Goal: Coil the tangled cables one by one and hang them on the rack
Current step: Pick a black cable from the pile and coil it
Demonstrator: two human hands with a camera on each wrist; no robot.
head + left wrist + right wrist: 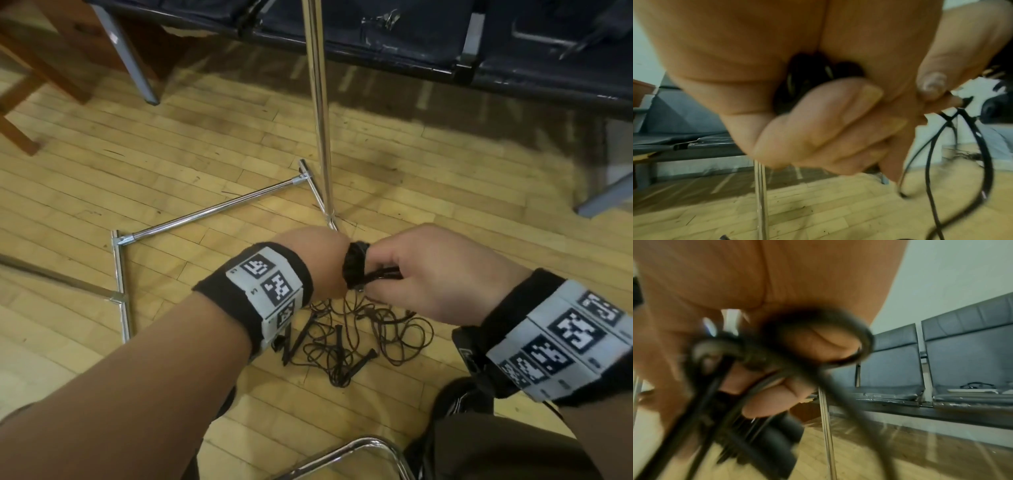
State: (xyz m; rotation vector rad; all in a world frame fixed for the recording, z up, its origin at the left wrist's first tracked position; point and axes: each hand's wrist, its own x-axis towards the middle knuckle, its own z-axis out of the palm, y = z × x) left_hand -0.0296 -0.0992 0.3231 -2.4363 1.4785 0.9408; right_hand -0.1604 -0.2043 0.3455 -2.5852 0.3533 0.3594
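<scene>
Between my two hands I hold a small black cable coil (355, 265). My left hand (317, 265) grips the coil (797, 84) in a closed fist. My right hand (404, 274) pinches the loose strands (380, 274) leading off the coil. In the right wrist view blurred black cable (789, 344) wraps round its fingers. A tangle of black cables (356, 335) with several plugs lies on the wooden floor below my hands. The chrome rack pole (318, 102) rises just beyond them, and its base bars (212, 210) lie on the floor.
A row of dark padded seats (411, 37) runs along the back. Wooden furniture legs (20, 113) stand at the far left. A chrome chair frame (359, 448) curves at the bottom edge, next to my dark trouser leg (496, 452).
</scene>
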